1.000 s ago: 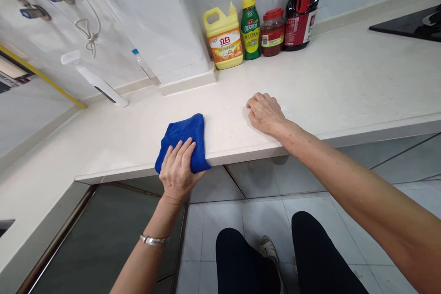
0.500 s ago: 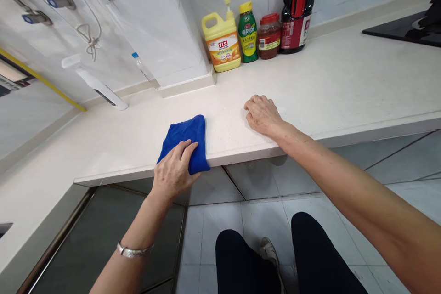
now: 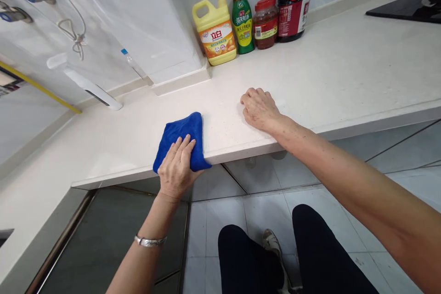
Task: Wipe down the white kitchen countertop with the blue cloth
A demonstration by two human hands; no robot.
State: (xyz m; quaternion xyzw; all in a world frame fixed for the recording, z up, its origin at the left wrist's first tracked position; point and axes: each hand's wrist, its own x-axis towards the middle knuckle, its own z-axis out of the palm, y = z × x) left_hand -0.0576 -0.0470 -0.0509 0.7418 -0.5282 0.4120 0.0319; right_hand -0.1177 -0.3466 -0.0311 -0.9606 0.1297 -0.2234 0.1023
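Squarish folded blue cloth [image 3: 181,125]: being pressed onto the white counter's [image 3: 330,73] front edge, one corner drooping over
Left hand [image 3: 177,167]: being laid pretty much flat on it
Right hand [image 3: 259,108]: being rested up top, fingers curled in

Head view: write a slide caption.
Left hand on a blue cloth at the front edge of a white counter, right hand curled nearby.
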